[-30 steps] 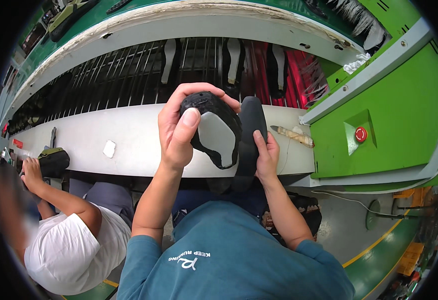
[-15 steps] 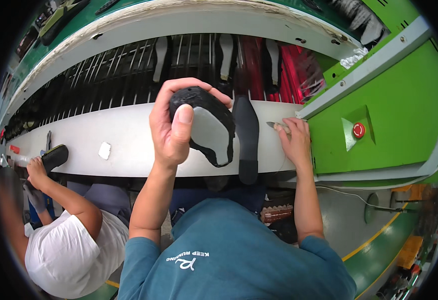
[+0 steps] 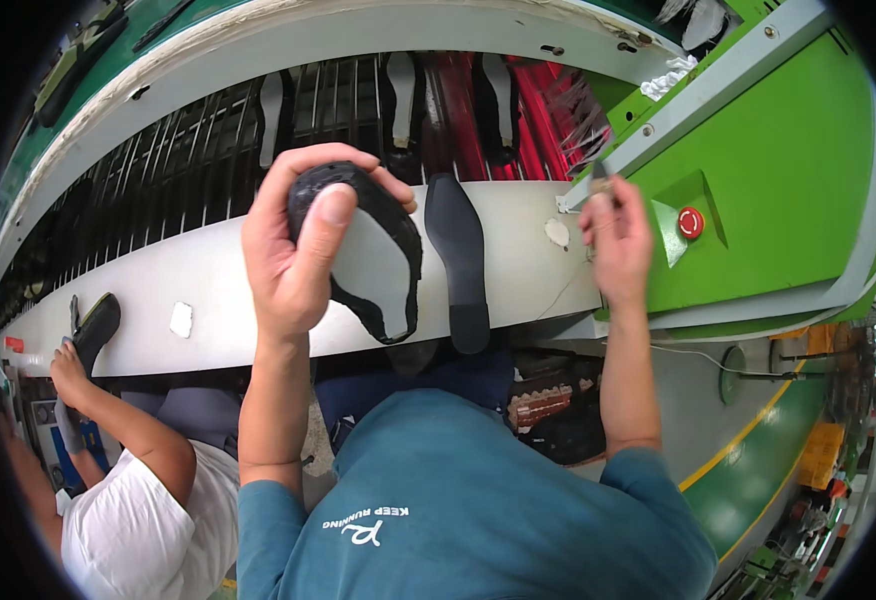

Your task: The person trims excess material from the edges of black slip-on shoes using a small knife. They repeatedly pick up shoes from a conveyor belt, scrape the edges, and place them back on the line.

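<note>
My left hand (image 3: 286, 245) is wrapped round a black shoe upper (image 3: 410, 240), its pale grey underside turned up toward me and my thumb across it. Just right of the upper, a black shoe sole (image 3: 458, 262) lies lengthwise on the white worktop (image 3: 228, 270), its heel end over the front edge. Raised near the green machine housing, my right hand (image 3: 620, 240) is closed on a small knife (image 3: 600, 180) with a short dark blade pointing up. A thin thread or wire hangs near that hand. Below and left of the blade, a whitish flat lump (image 3: 557, 233) rests on the worktop.
Behind the worktop, several shoe uppers (image 3: 401, 95) lie on a roller conveyor (image 3: 338, 110) partly lit red. The green machine (image 3: 788, 190) with a red stop button (image 3: 691, 222) bounds the right. A co-worker (image 3: 158, 500) at left holds a dark shoe sole (image 3: 98, 328). A white scrap (image 3: 181, 319) lies between us.
My right hand has lifted from the worktop with the knife, uncovering the whitish lump. The view has shifted, while my left hand keeps hold of the shoe upper.
</note>
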Tool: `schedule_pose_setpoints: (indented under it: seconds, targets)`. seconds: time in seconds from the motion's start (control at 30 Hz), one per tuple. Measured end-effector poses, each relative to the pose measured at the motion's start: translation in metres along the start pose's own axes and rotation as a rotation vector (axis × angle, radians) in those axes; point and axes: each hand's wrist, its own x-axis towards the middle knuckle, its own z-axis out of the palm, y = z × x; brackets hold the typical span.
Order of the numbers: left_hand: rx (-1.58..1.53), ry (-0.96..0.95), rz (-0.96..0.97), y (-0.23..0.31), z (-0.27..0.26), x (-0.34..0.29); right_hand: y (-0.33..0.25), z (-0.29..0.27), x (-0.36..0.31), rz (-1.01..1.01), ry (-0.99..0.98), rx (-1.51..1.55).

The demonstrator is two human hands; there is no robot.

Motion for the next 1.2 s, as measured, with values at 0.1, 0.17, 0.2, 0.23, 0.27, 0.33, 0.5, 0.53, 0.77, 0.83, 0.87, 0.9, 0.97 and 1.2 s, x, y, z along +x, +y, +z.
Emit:
schedule_pose_setpoints:
  seconds: [0.1, 0.17, 0.2, 0.23, 0.27, 0.33, 0.5, 0.53, 0.77, 0.83, 0.87, 0.9, 0.97, 1.2]
  targets:
    - [0.012, -0.037, -0.019, -0.001, 0.008, 0.0, -0.084, 0.019, 0.021, -0.187, -0.103, 0.123]
    - [0.054, -0.059, -0.013, 0.001, 0.011, 0.0, -0.129, 0.03, 0.028, -0.309, -0.246, 0.087]
    - [0.065, -0.069, -0.022, 0.003, 0.013, 0.001, -0.146, 0.038, 0.031, -0.334, -0.302, -0.038]
    - [0.078, -0.057, -0.015, 0.003, 0.016, 0.0, -0.16, 0.047, 0.034, -0.359, -0.361, -0.158]
    - [0.091, -0.046, -0.009, 0.004, 0.019, -0.002, -0.17, 0.054, 0.037, -0.383, -0.418, -0.278]
    - [0.154, -0.048, 0.024, 0.007, 0.018, -0.003, -0.184, 0.063, 0.051, -0.624, -0.549, -0.495]
    - [0.23, -0.088, -0.003, 0.015, 0.012, -0.006, -0.212, 0.074, 0.065, -0.908, -0.673, -0.832]
    - [0.219, -0.09, -0.014, 0.014, 0.012, -0.007, -0.217, 0.076, 0.065, -0.926, -0.688, -0.864]
    - [0.202, -0.128, 0.052, 0.013, 0.013, -0.007, -0.227, 0.078, 0.067, -1.018, -0.733, -0.932]
    - [0.219, -0.153, 0.05, 0.015, 0.015, -0.007, -0.233, 0.079, 0.066, -1.036, -0.74, -0.967]
    - [0.219, -0.153, 0.032, 0.016, 0.015, -0.007, -0.236, 0.08, 0.066, -1.044, -0.751, -0.996]
    - [0.217, -0.155, 0.017, 0.017, 0.015, -0.006, -0.24, 0.08, 0.066, -1.05, -0.759, -1.029]
    - [0.222, -0.159, 0.016, 0.015, 0.015, -0.005, -0.247, 0.081, 0.066, -1.056, -0.786, -1.115]
    - [0.265, -0.16, 0.08, 0.011, 0.015, 0.001, -0.258, 0.089, 0.069, -1.034, -0.921, -1.394]
